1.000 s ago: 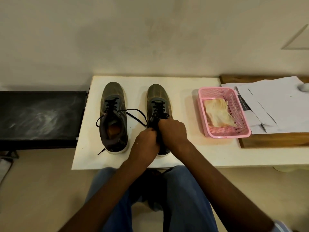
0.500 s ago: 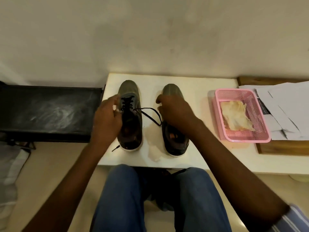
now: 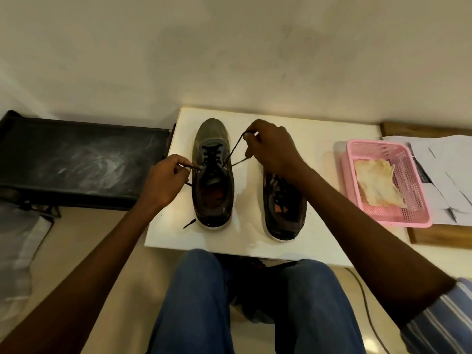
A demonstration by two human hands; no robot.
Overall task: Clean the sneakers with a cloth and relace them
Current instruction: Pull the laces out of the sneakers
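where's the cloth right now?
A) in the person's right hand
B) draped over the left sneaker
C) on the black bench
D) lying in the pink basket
D: the cloth lies in the pink basket to the right of the sneakers, while the left hand and the right hand each pinch an end of the lace of the left sneaker.

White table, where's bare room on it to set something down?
Bare patches on the white table: between the right shoe and the pink basket, and the far strip behind the shoes. Crowded between the left shoe and right shoe, where both hands pull laces.
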